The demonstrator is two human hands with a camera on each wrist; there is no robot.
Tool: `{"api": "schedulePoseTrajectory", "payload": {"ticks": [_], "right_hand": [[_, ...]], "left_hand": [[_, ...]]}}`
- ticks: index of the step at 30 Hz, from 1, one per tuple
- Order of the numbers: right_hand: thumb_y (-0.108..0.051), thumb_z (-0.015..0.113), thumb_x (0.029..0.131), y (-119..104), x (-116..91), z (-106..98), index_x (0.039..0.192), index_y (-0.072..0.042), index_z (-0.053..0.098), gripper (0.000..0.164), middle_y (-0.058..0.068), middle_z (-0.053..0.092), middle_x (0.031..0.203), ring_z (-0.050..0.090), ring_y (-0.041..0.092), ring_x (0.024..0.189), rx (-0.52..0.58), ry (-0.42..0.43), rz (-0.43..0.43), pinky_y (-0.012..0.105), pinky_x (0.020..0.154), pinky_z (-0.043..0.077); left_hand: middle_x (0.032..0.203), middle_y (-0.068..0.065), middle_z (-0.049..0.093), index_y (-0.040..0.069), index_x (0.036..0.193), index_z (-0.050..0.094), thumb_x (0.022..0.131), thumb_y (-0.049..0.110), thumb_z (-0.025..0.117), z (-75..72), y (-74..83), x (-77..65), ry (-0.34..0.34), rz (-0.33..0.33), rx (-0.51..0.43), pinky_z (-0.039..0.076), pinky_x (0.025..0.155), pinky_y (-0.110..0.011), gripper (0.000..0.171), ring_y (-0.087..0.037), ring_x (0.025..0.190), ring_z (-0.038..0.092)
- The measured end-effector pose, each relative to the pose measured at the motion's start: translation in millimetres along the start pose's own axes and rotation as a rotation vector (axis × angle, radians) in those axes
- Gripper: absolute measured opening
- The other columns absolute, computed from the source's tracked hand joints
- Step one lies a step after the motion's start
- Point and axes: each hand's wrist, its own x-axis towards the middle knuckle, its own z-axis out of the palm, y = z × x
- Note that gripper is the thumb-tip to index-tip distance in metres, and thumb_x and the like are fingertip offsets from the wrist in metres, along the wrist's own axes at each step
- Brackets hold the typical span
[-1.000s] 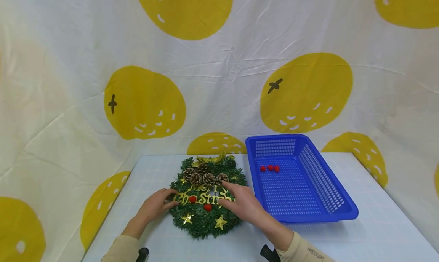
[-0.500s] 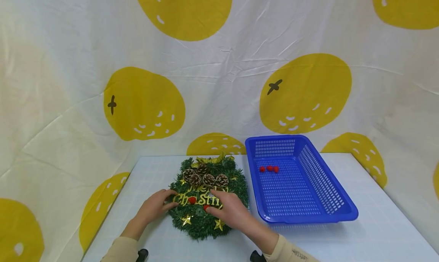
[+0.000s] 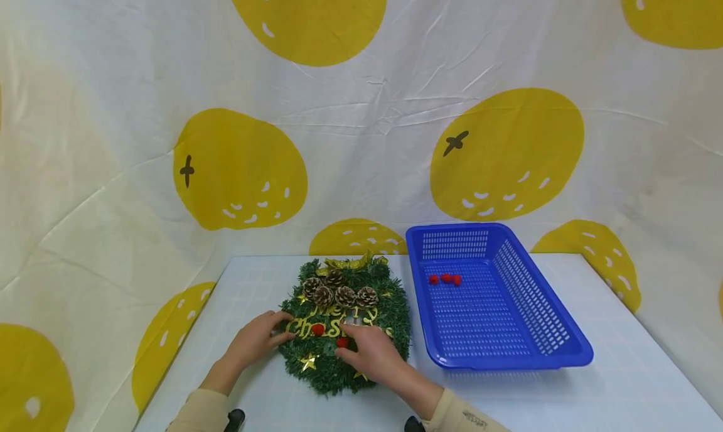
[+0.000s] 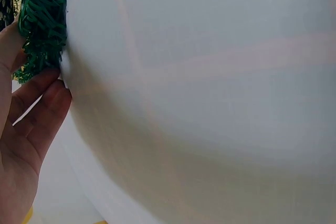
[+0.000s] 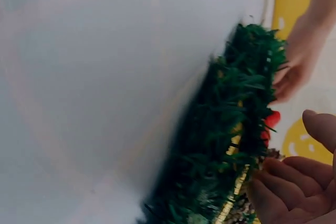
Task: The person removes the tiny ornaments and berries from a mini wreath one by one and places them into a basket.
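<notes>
A white curtain printed with yellow fruit runs off the top and both sides of the head view. Below it, the table is cut off at the lower edge. A blue basket stands on its right part. Beside the basket, near the middle of the table, lies the green wreath, its right lower part covered by the right hand. That hand is spread, thumb apart from fingers, with nothing between them; the right wrist view shows this gap but crops the thumb. The left hand grips the wreath's left edge; the left wrist view shows fingertips against the outer greenery, while the thumb's exact contact is hard to make out. Both sleeves are cropped, and the dark print on the right one is too small to read. Pine cones hide part of the far greenery. The gold lettering reads "Merry" above a partly covered "Christmas". One gold star shows whole; another is mostly behind the right hand. Two red balls sit by the letters, blurred in the right wrist view; small red pieces lie in the basket.
</notes>
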Motion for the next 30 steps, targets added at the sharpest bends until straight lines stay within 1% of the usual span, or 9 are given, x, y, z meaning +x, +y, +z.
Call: {"api": "schedulePoseTrajectory", "payload": {"ticks": [3,5,8,10,11,14,21,25,30], "right_hand": [[-0.035,0.064,0.086,3.9,0.6,5.9,0.126,-0.012,0.058,0.047,0.002,0.068,0.104,0.063,0.011,0.075,-0.018,0.002,-0.008,0.027,0.068,0.050],[-0.033,0.065,0.085,5.5,1.0,10.0,0.122,-0.013,0.060,0.042,-0.001,0.068,0.104,0.063,0.008,0.080,-0.050,0.022,-0.028,0.026,0.069,0.050],[-0.028,0.068,0.083,6.5,1.3,15.8,0.105,-0.017,0.065,0.025,-0.007,0.067,0.091,0.061,0.003,0.072,-0.113,0.069,-0.077,0.022,0.059,0.047],[-0.023,0.070,0.082,6.5,1.3,18.8,0.092,-0.019,0.064,0.012,-0.010,0.064,0.083,0.058,0.001,0.066,-0.153,0.101,-0.103,0.020,0.053,0.043],[-0.021,0.071,0.081,6.2,1.1,19.7,0.085,-0.021,0.062,0.010,-0.011,0.062,0.080,0.056,0.000,0.062,-0.169,0.115,-0.113,0.018,0.049,0.041],[-0.016,0.072,0.080,5.3,0.5,21.3,0.078,-0.021,0.059,0.014,-0.012,0.060,0.075,0.053,0.001,0.057,-0.211,0.144,-0.125,0.018,0.046,0.038],[-0.014,0.070,0.081,4.7,2.7,23.4,0.080,-0.021,0.063,0.009,-0.010,0.064,0.076,0.056,0.003,0.057,-0.268,0.189,-0.130,0.019,0.046,0.040],[-0.019,0.070,0.081,2.9,5.2,25.2,0.076,-0.023,0.063,0.010,-0.011,0.062,0.069,0.051,0.001,0.051,-0.298,0.228,-0.109,0.019,0.043,0.037],[-0.023,0.073,0.078,0.3,7.8,28.8,0.070,-0.025,0.061,0.015,-0.012,0.060,0.062,0.047,0.002,0.045,-0.378,0.268,-0.080,0.021,0.038,0.032]], "left_hand": [[0.096,0.004,0.061,0.024,0.109,0.062,0.078,0.045,0.067,0.4,-0.4,0.9,-0.008,-0.002,0.002,0.049,0.070,-0.034,0.038,-0.011,0.082,0.058],[0.095,0.004,0.061,0.025,0.109,0.062,0.079,0.046,0.067,0.6,-1.0,1.6,-0.007,-0.002,0.003,0.049,0.069,-0.033,0.038,-0.010,0.081,0.057],[0.094,0.005,0.061,0.026,0.109,0.062,0.079,0.046,0.066,1.5,-2.0,2.3,-0.003,-0.005,0.007,0.049,0.069,-0.032,0.037,-0.009,0.080,0.057],[0.093,0.005,0.060,0.026,0.110,0.062,0.079,0.046,0.066,1.8,-2.3,2.4,-0.002,-0.006,0.006,0.048,0.069,-0.032,0.037,-0.010,0.079,0.057],[0.093,0.005,0.060,0.026,0.110,0.062,0.079,0.046,0.066,2.0,-2.3,2.4,-0.004,-0.008,0.007,0.048,0.069,-0.032,0.037,-0.009,0.079,0.057],[0.093,0.005,0.060,0.025,0.109,0.062,0.079,0.046,0.066,2.2,-2.3,2.4,-0.009,-0.012,0.001,0.048,0.069,-0.033,0.037,-0.010,0.079,0.057],[0.093,0.005,0.060,0.026,0.109,0.062,0.079,0.045,0.067,1.5,-1.1,2.4,-0.006,-0.021,0.006,0.049,0.070,-0.033,0.037,-0.009,0.081,0.057],[0.093,0.005,0.060,0.026,0.109,0.062,0.079,0.045,0.067,0.7,-0.6,2.5,-0.007,-0.026,0.010,0.049,0.070,-0.033,0.036,-0.009,0.081,0.057],[0.093,0.005,0.060,0.025,0.109,0.062,0.078,0.045,0.067,1.7,-1.5,2.9,-0.011,-0.025,0.012,0.049,0.069,-0.033,0.037,-0.010,0.080,0.057]]}}
